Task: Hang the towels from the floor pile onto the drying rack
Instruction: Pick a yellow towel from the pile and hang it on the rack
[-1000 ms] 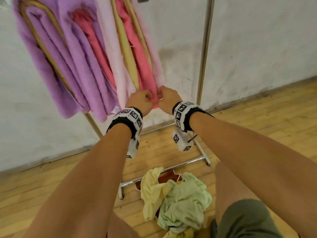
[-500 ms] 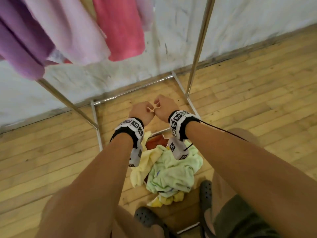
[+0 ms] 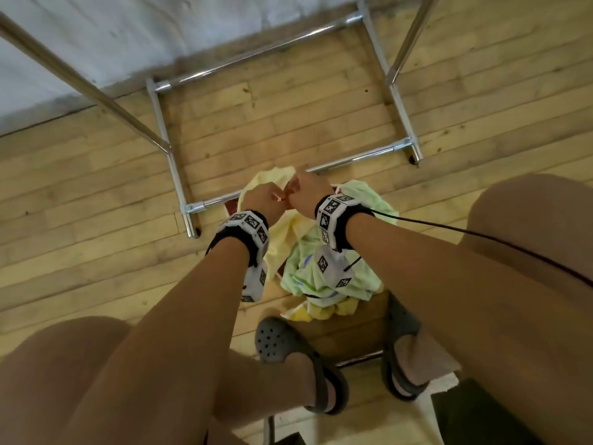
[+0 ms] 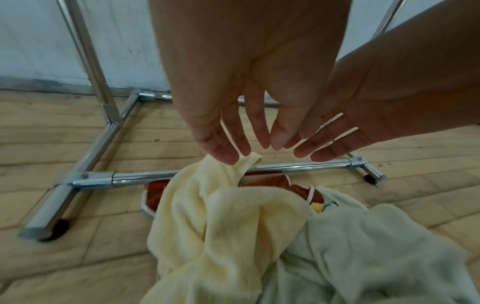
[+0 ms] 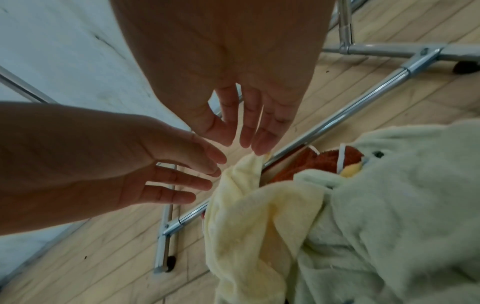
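Reaching down for the next towel: both hands are low over the floor pile (image 3: pixel 324 268), lower centre of the head view. The yellow towel (image 4: pixel 221 216) lies on top at the pile's left, a raised corner of it peaking up toward the fingers. A pale green towel (image 4: pixel 376 246) lies at right, a rust-red towel (image 5: pixel 319 162) underneath.

Left hand (image 4: pixel 249 82) has fingers straight and spread, holding nothing, tips just at the yellow corner. Right hand (image 5: pixel 233 78) is also spread wide and empty, tips near the same corner; contact unclear.

Judged next move: pinch that corner with both hands, lift the towel clear of the green one, find its edge.

Drying rack (image 3: pixel 353 157) base bar crosses just behind the pile; uprights run to upper left and upper right. Gray clogs (image 3: pixel 276 342) are at the bottom.

No brand or readable text; wristbands (image 3: pixel 330 208) show only black-and-white square markers.
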Action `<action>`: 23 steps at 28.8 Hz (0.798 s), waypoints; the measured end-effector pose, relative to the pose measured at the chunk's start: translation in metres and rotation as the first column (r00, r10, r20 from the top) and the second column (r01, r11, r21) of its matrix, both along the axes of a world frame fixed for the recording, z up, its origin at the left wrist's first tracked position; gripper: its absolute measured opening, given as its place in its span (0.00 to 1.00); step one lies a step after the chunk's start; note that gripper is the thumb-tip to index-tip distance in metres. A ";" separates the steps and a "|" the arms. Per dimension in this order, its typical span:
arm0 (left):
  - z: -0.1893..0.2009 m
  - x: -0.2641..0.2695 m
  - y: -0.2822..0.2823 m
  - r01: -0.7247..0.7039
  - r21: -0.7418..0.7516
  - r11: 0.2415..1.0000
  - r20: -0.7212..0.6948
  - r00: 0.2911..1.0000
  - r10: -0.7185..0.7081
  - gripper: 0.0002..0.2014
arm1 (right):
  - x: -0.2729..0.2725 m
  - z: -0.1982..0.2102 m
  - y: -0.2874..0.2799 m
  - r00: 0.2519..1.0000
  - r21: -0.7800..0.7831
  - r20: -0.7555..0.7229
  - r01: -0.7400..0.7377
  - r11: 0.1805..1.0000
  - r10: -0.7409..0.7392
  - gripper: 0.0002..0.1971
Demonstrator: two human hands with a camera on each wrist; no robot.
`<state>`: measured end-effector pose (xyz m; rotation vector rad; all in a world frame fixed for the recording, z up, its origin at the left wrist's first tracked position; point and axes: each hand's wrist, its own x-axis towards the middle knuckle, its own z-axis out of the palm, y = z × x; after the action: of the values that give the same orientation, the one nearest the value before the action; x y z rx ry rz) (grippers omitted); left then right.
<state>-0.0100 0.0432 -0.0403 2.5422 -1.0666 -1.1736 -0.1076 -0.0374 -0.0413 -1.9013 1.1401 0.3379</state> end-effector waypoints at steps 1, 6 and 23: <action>-0.008 0.000 0.005 -0.015 0.017 1.000 -0.015 1.000 0.015 0.13 | 0.002 -0.008 0.003 0.999 0.015 -0.025 -0.032 0.999 0.032 0.06; -0.041 0.001 0.026 -0.057 0.092 0.994 -0.045 0.997 0.061 0.17 | -0.004 -0.035 0.019 0.996 0.119 -0.045 -0.068 0.991 0.074 0.15; -0.036 -0.008 0.015 -0.277 -0.002 0.961 -0.282 0.922 0.265 0.09 | -0.023 -0.035 0.028 0.984 0.134 -0.033 -0.169 0.976 0.175 0.16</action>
<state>-0.0183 0.0586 -0.0763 2.3060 -0.6420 -1.3609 -0.1309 -0.0091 -0.0764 -1.8881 0.9593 0.5407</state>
